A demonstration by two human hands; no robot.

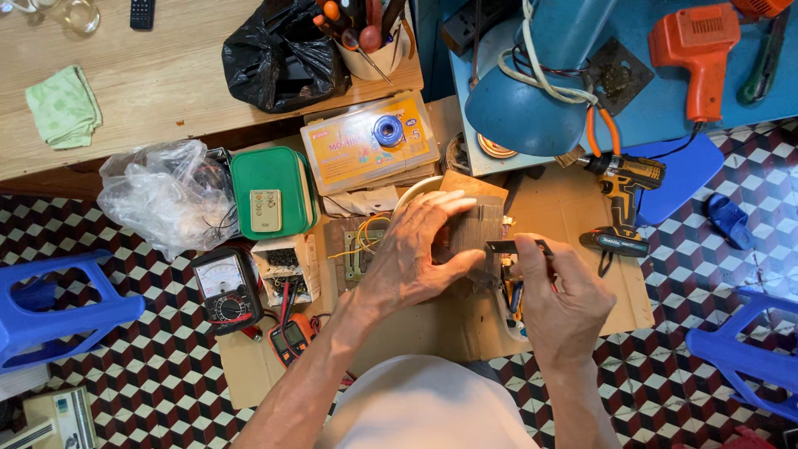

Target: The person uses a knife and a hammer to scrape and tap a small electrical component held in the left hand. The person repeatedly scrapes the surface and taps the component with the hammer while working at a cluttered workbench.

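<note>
My left hand (416,254) grips a brown ribbed block (475,226), part of an electronic assembly, with fingers over its top and thumb on its near side. My right hand (561,299) holds a small dark pair of pliers (517,247) whose tip touches the right edge of that block. Yellow wires and a small board (360,245) lie just left of my left hand. All of it sits on a sheet of cardboard (573,216) on the floor.
An analogue meter (224,287), a digital meter (291,337), a green case (270,193) and a clear plastic bag (162,195) lie to the left. A cordless drill (619,195) lies right, under a blue lamp (532,91). Blue plastic stools (58,303) flank both sides.
</note>
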